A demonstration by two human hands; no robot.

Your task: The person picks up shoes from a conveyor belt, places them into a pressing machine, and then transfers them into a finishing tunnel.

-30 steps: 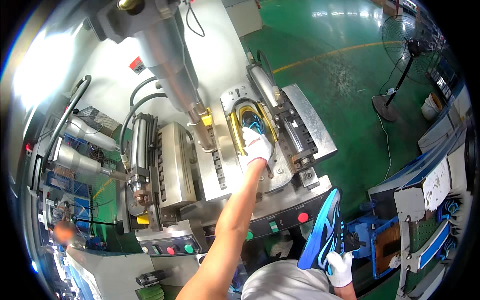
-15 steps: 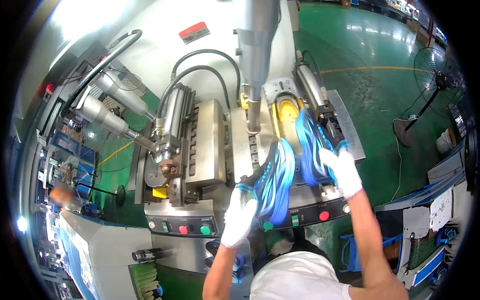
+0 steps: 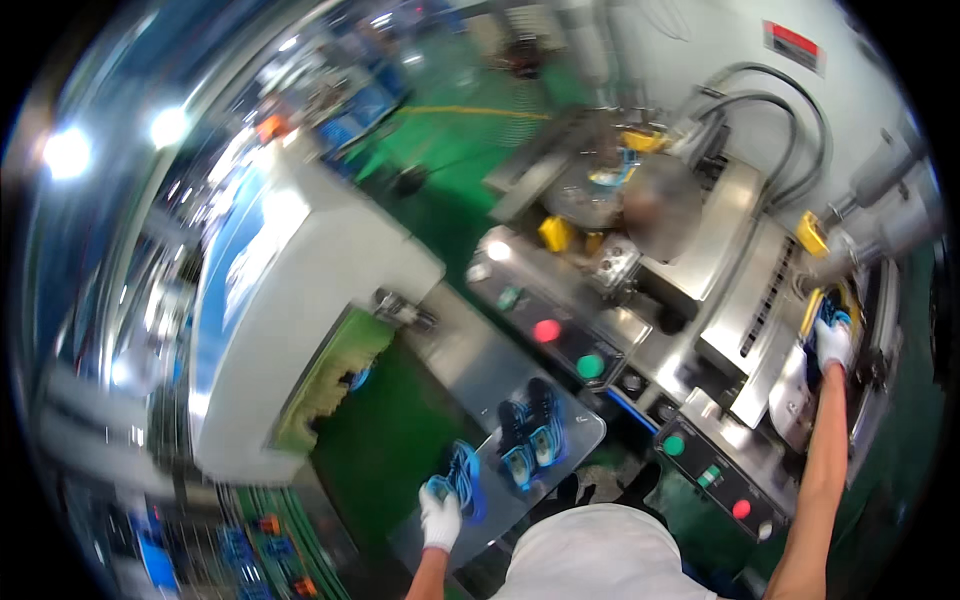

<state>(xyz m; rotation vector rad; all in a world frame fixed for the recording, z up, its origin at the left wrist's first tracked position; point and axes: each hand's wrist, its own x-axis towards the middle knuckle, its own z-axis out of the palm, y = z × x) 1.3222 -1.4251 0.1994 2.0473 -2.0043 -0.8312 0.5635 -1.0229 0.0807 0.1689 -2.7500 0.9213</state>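
My left hand [image 3: 440, 520], in a white glove, grips one end of a black-and-blue shoe [image 3: 463, 482] at the near edge of a grey shelf [image 3: 585, 442]. Two more dark shoes with blue soles, a left one [image 3: 515, 445] and a right one [image 3: 545, 420], lie side by side on that shelf. Far to the right, my gloved right hand [image 3: 832, 345] is closed at another black-and-blue shoe [image 3: 836, 312], which sits at the yellow-lined station of a metal press [image 3: 750, 375]. The glove covers part of this shoe.
Control panels with coloured buttons, a left one [image 3: 550, 335] and a right one [image 3: 715, 475], front the press. Its second station [image 3: 590, 195] has a yellow block [image 3: 555, 234]. Left of the shelf stands a large pale machine housing [image 3: 300, 300]. Black hoses [image 3: 800, 110] arch at the back.
My view has swung left. My hands have moved far apart: the left with a shoe to the shelf, the right to the press station. The press now appears further right.
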